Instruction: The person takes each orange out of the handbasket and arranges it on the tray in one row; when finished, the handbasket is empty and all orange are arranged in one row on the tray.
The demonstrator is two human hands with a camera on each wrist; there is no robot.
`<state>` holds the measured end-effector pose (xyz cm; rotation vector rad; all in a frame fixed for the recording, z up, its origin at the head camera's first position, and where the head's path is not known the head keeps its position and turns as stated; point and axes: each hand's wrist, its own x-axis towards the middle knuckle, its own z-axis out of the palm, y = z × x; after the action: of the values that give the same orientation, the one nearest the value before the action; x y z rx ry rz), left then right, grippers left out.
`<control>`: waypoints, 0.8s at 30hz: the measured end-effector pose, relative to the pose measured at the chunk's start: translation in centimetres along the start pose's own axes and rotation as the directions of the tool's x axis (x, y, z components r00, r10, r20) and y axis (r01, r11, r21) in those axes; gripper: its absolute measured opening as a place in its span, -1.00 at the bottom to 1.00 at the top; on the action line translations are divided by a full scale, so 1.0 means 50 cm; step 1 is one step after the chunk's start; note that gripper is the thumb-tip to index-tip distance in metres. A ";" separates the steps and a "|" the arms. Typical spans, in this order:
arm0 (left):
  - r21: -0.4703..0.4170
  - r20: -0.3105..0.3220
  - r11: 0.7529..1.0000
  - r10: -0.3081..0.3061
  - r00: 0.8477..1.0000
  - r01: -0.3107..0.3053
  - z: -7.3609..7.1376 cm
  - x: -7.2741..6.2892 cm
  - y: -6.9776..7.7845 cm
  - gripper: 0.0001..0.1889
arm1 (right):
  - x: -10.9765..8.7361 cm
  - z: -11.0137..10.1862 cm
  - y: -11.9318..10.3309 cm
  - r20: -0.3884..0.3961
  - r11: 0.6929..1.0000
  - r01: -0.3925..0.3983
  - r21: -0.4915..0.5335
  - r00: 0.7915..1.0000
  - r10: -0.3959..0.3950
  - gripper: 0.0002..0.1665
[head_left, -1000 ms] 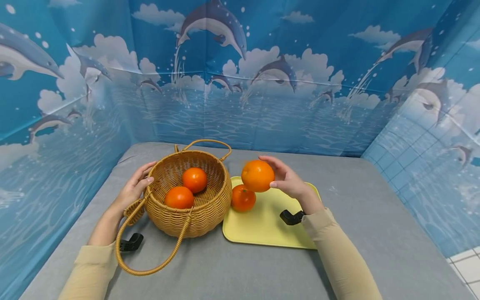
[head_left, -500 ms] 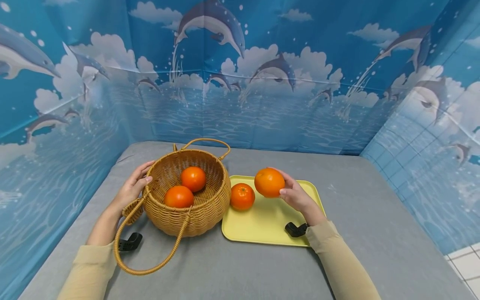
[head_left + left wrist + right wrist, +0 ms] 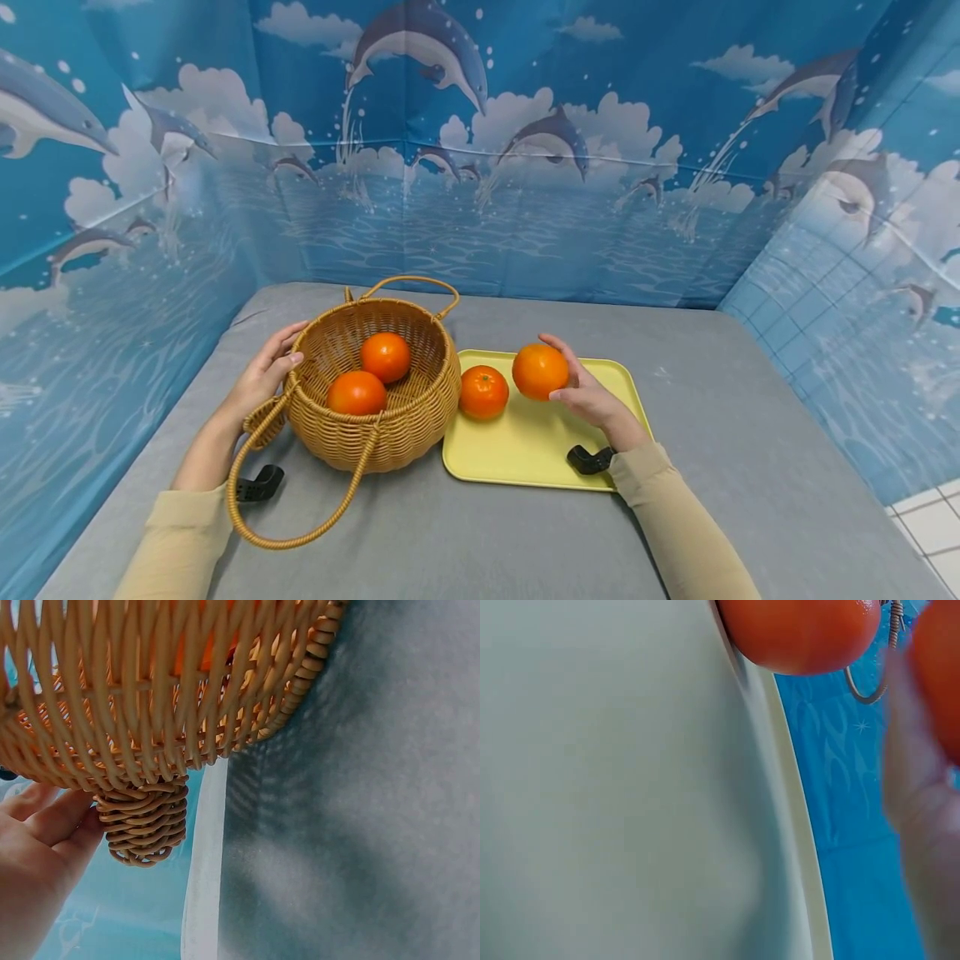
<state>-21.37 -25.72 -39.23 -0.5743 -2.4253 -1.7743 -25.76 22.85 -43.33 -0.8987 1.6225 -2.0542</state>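
Observation:
My right hand [image 3: 596, 402] holds an orange [image 3: 540, 372] between thumb and fingers, close over the yellow tray [image 3: 517, 462]. Left of it on the tray sits a second orange [image 3: 483, 392] with a small green stem end. My left hand [image 3: 258, 379] rests against the left side of a round wicker basket [image 3: 390, 442], thumb at the rim. In the left wrist view its fingers [image 3: 67, 817] lie straight against the outside weave. Inside the basket are two more oranges [image 3: 357, 393]. The right wrist view shows the held orange [image 3: 939, 682] only partly, blurred at the edge.
One basket handle [image 3: 292, 543] hangs down over the grey table [image 3: 525, 542] in front; the other handle [image 3: 416, 278] stands up behind. The basket overlaps the tray's left edge in the head view. A blue dolphin curtain [image 3: 487, 225] closes off the back and sides.
My right hand has moved the orange right and down, away from the basket and lower over the tray. The left hand and basket stay in place.

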 end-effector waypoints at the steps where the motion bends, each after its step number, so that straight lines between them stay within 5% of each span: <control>1: 0.000 0.000 1.000 0.001 1.000 -0.001 0.000 0.000 0.000 -0.48 | 0.000 0.000 0.001 -0.017 0.998 -0.028 -0.050 0.999 0.027 -0.06; 11: 0.007 -0.001 1.000 0.007 1.000 -0.007 -0.002 0.000 0.001 -0.47 | -0.002 0.001 -0.003 -0.142 0.887 -0.229 -0.401 0.972 0.186 -0.08; 15: 0.013 0.001 1.000 -0.002 1.000 0.002 -0.001 -0.001 0.001 -0.47 | -0.005 0.000 -0.002 -0.127 0.835 -0.234 -0.497 0.972 0.197 -0.06; 24: 0.007 0.004 1.000 0.011 1.000 -0.011 -0.001 0.001 -0.001 -0.47 | -0.007 0.002 0.005 -0.138 0.771 -0.235 -0.591 0.972 0.190 0.08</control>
<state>-21.44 -25.77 -39.22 -0.5901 -2.4255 -1.7613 -25.49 22.93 -43.65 -0.7784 2.3654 -1.4264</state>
